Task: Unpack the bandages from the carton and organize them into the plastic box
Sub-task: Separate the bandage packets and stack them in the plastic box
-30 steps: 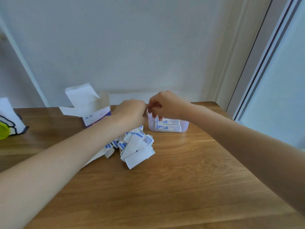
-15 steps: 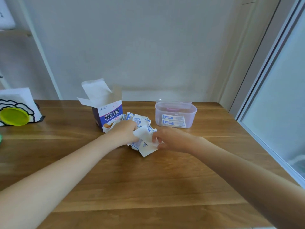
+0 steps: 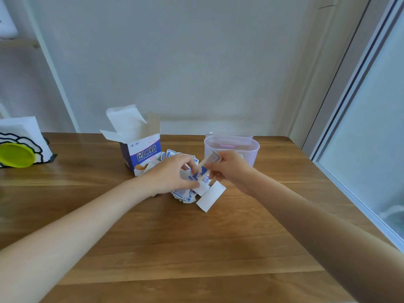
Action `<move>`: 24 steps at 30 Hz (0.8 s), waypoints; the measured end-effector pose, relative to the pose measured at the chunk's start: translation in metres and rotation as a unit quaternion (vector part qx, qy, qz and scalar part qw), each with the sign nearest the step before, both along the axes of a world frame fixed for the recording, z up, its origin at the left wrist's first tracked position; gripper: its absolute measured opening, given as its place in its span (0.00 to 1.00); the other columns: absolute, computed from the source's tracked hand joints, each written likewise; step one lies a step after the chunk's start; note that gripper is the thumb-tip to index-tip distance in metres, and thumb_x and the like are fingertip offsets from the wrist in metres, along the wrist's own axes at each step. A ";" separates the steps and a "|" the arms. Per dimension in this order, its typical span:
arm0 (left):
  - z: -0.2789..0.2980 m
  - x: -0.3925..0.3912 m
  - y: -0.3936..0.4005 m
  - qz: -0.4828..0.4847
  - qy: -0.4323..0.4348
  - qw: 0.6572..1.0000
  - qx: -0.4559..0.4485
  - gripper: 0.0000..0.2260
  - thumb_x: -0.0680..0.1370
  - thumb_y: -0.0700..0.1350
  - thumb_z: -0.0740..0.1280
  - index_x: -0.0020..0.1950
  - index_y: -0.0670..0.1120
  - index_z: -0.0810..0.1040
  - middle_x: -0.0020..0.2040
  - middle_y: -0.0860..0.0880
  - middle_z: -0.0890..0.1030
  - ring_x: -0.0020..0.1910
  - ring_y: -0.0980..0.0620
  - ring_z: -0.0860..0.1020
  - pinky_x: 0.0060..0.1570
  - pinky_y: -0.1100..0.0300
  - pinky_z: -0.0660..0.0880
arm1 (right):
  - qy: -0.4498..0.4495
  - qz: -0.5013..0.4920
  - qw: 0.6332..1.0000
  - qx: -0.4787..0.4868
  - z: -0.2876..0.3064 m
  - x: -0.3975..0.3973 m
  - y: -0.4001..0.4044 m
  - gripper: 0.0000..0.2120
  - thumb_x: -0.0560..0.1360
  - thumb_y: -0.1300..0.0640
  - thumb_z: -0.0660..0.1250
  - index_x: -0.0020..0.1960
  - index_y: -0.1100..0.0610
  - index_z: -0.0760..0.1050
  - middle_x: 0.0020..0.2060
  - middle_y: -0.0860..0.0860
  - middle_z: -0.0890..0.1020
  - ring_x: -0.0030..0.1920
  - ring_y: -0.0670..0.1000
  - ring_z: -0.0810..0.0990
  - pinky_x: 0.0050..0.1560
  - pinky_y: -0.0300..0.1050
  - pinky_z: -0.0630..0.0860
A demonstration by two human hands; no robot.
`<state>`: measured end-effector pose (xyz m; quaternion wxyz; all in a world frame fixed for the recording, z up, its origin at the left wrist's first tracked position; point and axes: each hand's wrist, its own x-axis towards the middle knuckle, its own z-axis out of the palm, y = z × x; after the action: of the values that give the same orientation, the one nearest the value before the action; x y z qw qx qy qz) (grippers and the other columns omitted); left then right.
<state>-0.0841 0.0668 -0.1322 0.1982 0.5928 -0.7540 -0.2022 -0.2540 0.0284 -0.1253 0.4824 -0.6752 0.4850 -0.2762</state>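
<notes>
Bandage (image 3: pixel 208 163) is pinched by curled right hand (image 3: pixel 227 169) fingers above the pile (image 3: pixel 185 193); another is gripped by the left hand (image 3: pixel 172 173).

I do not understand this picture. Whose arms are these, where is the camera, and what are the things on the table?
No machine here: a person wears a camera on the head, looking down at their own arms. The left hand rests on a pile of wrapped bandages and grips some. The right hand pinches one bandage, lifted above the pile. On the wooden table stand an open carton and, behind the right hand, a clear plastic box. At far left is a paper holder with a green disc.
</notes>
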 end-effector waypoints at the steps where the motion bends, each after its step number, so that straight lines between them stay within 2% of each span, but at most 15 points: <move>1: -0.001 0.004 -0.003 -0.004 -0.017 1.000 -0.002 0.09 0.71 0.50 0.72 0.46 0.55 0.72 0.53 0.57 0.74 0.55 0.57 0.72 0.49 0.61 0.69 | 0.000 0.001 1.000 0.012 0.001 -0.006 -0.003 0.05 0.76 0.65 0.64 0.41 0.60 0.75 0.32 0.54 0.77 0.28 0.46 0.73 0.32 0.37 0.71; 4: -0.006 0.004 -0.010 -0.046 -0.160 0.986 -0.012 0.15 0.73 0.49 0.69 0.58 0.54 0.74 0.60 0.55 0.75 0.60 0.54 0.70 0.55 0.59 0.69 | 0.002 -0.011 0.999 0.033 0.002 -0.017 -0.006 0.03 0.74 0.66 0.66 0.43 0.60 0.76 0.37 0.56 0.79 0.31 0.48 0.72 0.33 0.37 0.71; 6: -0.008 0.002 -0.013 -0.079 -0.248 0.966 -0.010 0.16 0.75 0.48 0.67 0.62 0.52 0.74 0.62 0.55 0.74 0.61 0.53 0.69 0.56 0.60 0.68 | 0.018 -0.041 0.999 0.012 0.004 -0.020 -0.008 0.02 0.73 0.65 0.68 0.46 0.62 0.77 0.37 0.55 0.79 0.31 0.47 0.71 0.33 0.37 0.71; 9: -0.007 0.000 -0.016 -0.074 -0.268 0.960 -0.022 0.13 0.77 0.49 0.64 0.61 0.50 0.77 0.60 0.54 0.75 0.59 0.54 0.73 0.53 0.60 0.71 | -0.019 -0.074 0.997 0.000 0.008 -0.024 -0.009 0.05 0.74 0.66 0.66 0.49 0.65 0.75 0.36 0.56 0.79 0.30 0.48 0.73 0.31 0.36 0.73; 11: -0.003 0.000 -0.016 -0.056 -0.243 0.968 -0.029 0.11 0.77 0.50 0.63 0.56 0.50 0.80 0.55 0.53 0.79 0.52 0.55 0.77 0.50 0.59 0.74 | -0.061 -0.073 0.995 0.020 0.010 -0.026 -0.007 0.04 0.75 0.68 0.64 0.48 0.62 0.70 0.37 0.57 0.79 0.32 0.49 0.78 0.31 0.35 0.78; 13: 0.002 0.001 -0.017 -0.034 -0.205 0.978 -0.033 0.10 0.78 0.49 0.63 0.52 0.49 0.82 0.49 0.53 0.82 0.47 0.55 0.78 0.46 0.59 0.74 | -0.038 -0.060 0.997 0.029 0.008 -0.028 -0.004 0.09 0.75 0.68 0.63 0.52 0.59 0.68 0.38 0.55 0.79 0.35 0.52 0.81 0.37 0.40 0.82; 16: 0.007 0.006 -0.018 0.006 -0.142 0.989 -0.033 0.08 0.78 0.47 0.63 0.46 0.47 0.82 0.43 0.50 0.83 0.42 0.51 0.79 0.42 0.55 0.74 | 0.099 -0.005 0.995 -0.024 -0.003 -0.033 0.000 0.12 0.73 0.69 0.62 0.55 0.60 0.70 0.41 0.54 0.78 0.39 0.56 0.82 0.49 0.51 0.81; 18: 0.008 0.011 -0.019 0.034 -0.108 0.993 -0.034 0.07 0.77 0.46 0.64 0.45 0.46 0.81 0.42 0.49 0.82 0.40 0.50 0.78 0.37 0.57 0.72 | 0.243 0.057 0.965 -0.086 -0.009 -0.036 0.002 0.10 0.73 0.66 0.62 0.54 0.62 0.75 0.45 0.56 0.81 0.42 0.55 0.81 0.49 0.48 0.80; 20: 0.011 0.013 -0.020 0.061 -0.059 0.996 -0.030 0.06 0.77 0.44 0.65 0.46 0.44 0.81 0.43 0.47 0.82 0.40 0.50 0.77 0.38 0.58 0.72 | 0.305 0.079 0.941 -0.121 -0.011 -0.038 0.001 0.08 0.75 0.63 0.62 0.51 0.63 0.77 0.46 0.56 0.82 0.44 0.55 0.79 0.46 0.45 0.77; 22: 0.013 0.013 -0.020 0.096 0.021 0.995 -0.023 0.05 0.76 0.43 0.66 0.48 0.44 0.81 0.44 0.49 0.82 0.44 0.52 0.78 0.41 0.58 0.75 | 0.262 0.052 0.957 -0.112 -0.008 -0.037 -0.001 0.06 0.77 0.62 0.61 0.48 0.61 0.76 0.41 0.52 0.79 0.42 0.52 0.77 0.41 0.39 0.74; 24: 0.014 0.011 -0.019 0.130 0.130 0.983 -0.001 0.04 0.76 0.43 0.66 0.47 0.45 0.80 0.43 0.51 0.81 0.42 0.55 0.79 0.39 0.63 0.75 | 0.112 0.004 0.993 -0.036 -0.003 -0.035 -0.003 0.05 0.77 0.64 0.59 0.46 0.59 0.74 0.41 0.52 0.77 0.40 0.49 0.77 0.43 0.39 0.74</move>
<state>-0.0733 0.0474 -0.1179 0.3200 0.6540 -0.6386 -0.2492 -0.2887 0.0257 -0.1281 0.4015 -0.7205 0.5230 -0.2146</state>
